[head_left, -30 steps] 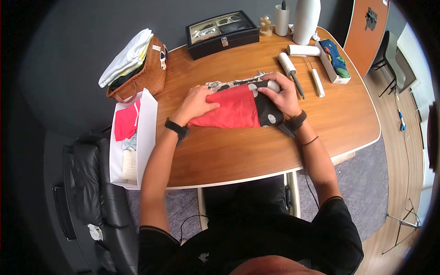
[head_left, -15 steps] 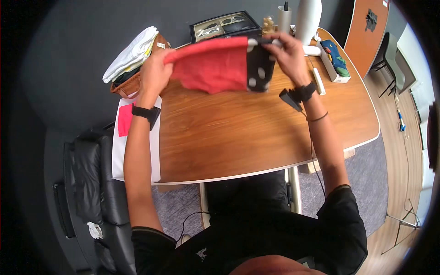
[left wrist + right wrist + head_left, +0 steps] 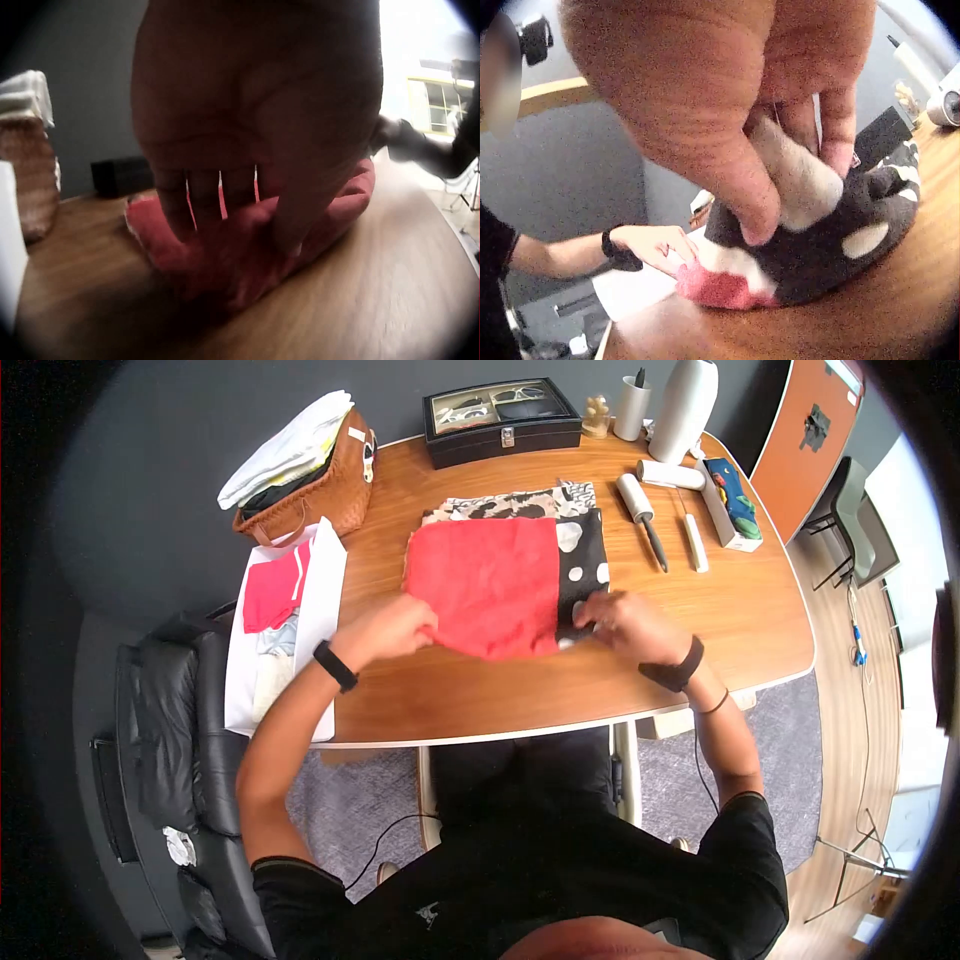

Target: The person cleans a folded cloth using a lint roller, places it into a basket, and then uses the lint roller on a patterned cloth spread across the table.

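Head view shows both hands pinching the near hem of the red-and-dotted cloth [image 3: 500, 585] — left hand [image 3: 395, 632], right hand [image 3: 625, 622] — soft, limp, probably best held at its corners.

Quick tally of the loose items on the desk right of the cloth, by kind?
Lint rollers: 2, one with a dark handle and one lying near the vase
White stick: 1
Open box with colourful contents: 1
Total: 4
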A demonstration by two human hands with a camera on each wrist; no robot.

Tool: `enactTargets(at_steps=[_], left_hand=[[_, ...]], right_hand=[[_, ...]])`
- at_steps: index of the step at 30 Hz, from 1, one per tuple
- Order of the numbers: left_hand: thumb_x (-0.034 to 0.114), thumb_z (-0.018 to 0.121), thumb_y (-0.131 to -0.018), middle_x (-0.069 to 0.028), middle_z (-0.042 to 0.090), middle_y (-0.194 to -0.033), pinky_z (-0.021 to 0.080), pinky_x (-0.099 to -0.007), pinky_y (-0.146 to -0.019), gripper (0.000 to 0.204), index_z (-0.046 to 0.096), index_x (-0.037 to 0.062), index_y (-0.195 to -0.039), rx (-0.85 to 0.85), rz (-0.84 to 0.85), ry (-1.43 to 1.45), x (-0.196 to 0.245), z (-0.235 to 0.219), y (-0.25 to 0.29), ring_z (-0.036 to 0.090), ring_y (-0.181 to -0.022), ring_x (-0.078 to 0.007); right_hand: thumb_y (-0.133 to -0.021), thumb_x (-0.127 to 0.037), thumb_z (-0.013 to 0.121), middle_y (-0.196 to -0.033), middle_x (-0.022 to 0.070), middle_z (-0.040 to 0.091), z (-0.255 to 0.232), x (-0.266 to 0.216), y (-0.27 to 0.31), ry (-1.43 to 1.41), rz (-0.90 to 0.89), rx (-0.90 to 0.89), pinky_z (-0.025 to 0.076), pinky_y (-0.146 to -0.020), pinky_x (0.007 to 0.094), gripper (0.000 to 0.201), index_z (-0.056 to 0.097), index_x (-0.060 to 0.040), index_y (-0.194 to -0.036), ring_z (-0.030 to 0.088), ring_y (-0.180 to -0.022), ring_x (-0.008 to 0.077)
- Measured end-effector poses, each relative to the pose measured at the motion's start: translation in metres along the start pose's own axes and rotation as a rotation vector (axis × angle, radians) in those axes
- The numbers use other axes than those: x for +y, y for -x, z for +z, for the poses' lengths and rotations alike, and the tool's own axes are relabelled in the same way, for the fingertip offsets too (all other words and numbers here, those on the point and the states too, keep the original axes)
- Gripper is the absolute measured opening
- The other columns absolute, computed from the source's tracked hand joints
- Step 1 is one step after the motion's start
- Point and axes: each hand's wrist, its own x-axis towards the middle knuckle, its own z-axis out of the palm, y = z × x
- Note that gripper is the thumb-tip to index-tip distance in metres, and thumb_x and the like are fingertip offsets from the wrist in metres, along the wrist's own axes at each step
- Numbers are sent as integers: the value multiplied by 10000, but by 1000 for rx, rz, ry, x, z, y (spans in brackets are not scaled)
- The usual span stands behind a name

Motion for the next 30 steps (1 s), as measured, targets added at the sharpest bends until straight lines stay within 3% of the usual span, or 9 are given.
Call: enactTargets(at_steps=[4,8,10,14,21,24,26,27,30], left_hand=[[69,737,-830,-189,692,-930,540,-508,-801,137,664,40,-942,114,121,11,15,-2,5,674,-922,-435],[44,713,-942,-60,706,-934,546,-363,-770,105,659,49,-1032,41,-19,539,36,-81,30,713,-901,-198],[78,720,-1023,17,685,-979,548,-314,-793,114,674,44,-1121,277,90,580,34,-117,50,670,-938,-99],[166,713,-1091,17,727,-1134,552,-274,-932,269,682,6,-1305,820,-7,734,61,-167,55,669,-1019,-76],[181,715,-1092,-37,753,-1213,568,-285,-961,368,658,-39,-1381,835,-27,832,-4,-157,-7,700,-1055,-102],[214,721,-1088,-77,761,-1238,570,-281,-964,441,621,-44,-1431,803,-150,899,-52,-113,-39,715,-1069,-116],[276,738,-1066,-197,741,-1319,572,-354,-1024,563,561,-47,-1493,839,-400,524,-94,-76,-57,737,-1154,-235],[304,741,-1053,-245,708,-1363,551,-403,-1072,615,537,-52,-1511,867,-379,302,-95,-63,-60,711,-1221,-309],[349,748,-1028,-321,627,-1466,474,-501,-1183,683,518,-65,-1520,838,-316,67,-55,-29,-64,600,-1384,-458]], right_hand=[[-778,78,711,-1118,170,771,-3,-11,6,47,16,-87,603,-860,462,366,761,-15,-1128,740,-1043,402],[-801,103,782,-1112,173,762,-63,-41,6,-188,-6,15,586,-907,404,375,758,2,-1162,745,-1055,339],[-910,41,784,-1100,118,773,-94,-57,7,-177,-118,288,590,-847,349,300,754,-4,-1205,749,-969,249],[-1021,-15,757,-1198,34,762,-137,-69,-5,-621,-22,591,563,-973,263,296,720,5,-1314,687,-1093,88],[-1037,-72,767,-1212,19,749,-140,-6,-80,-663,-3,597,552,-957,232,360,695,9,-1381,681,-1090,70],[-1046,-183,782,-1245,86,750,-110,76,-102,-596,84,575,572,-969,303,444,657,11,-1425,700,-1092,143],[-1022,-324,801,-1280,204,723,-77,95,-99,68,212,677,580,-985,410,587,614,24,-1456,717,-1107,293],[-998,-400,795,-1325,283,668,-65,98,-95,307,248,613,568,-998,493,669,589,36,-1462,680,-1145,432],[-1023,-400,749,-1398,279,636,-25,62,-79,329,16,487,526,-1081,509,604,613,36,-1419,633,-1251,480]])
